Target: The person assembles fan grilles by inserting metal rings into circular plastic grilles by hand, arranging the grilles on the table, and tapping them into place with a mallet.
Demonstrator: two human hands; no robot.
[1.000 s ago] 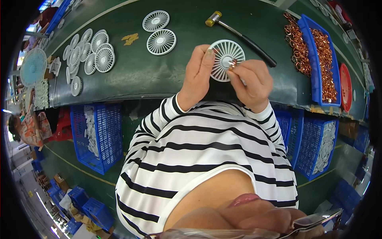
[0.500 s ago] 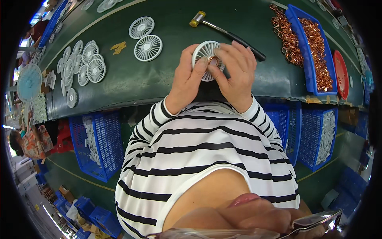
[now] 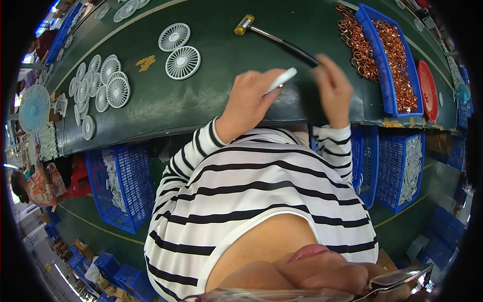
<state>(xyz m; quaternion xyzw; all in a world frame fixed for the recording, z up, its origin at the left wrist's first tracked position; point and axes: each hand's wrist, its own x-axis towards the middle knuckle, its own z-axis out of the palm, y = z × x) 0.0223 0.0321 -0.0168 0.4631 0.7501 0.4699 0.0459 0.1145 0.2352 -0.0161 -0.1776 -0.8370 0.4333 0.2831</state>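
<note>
My left hand point(image 3: 245, 104) is closed around a white round slotted grille point(image 3: 285, 78), tilted nearly edge-on over the near part of the green table. A small shiny bit shows at its underside, too small to make out. My right hand point(image 3: 336, 95), smeared by motion, is off the grille and beside the handle end of a hammer point(image 3: 276, 39). Whether its fingers touch the handle I cannot tell. The hammer lies aslant on the table, its yellow-faced head at the far left end and its black grip toward my right hand.
Two white grilles point(image 3: 182, 63) lie left of centre, with a cluster of several more point(image 3: 117, 92) farther left. Scraps of brown tape point(image 3: 146, 63) stick to the tabletop. At right are loose copper-coloured rings point(image 3: 358, 45), a blue tray point(image 3: 388, 90) full of them and a red dish point(image 3: 427, 90).
My right hand has let go of the grille and moved right to the hammer's handle end. My left hand has kept the grille and turned it from face-on to edge-on.
</note>
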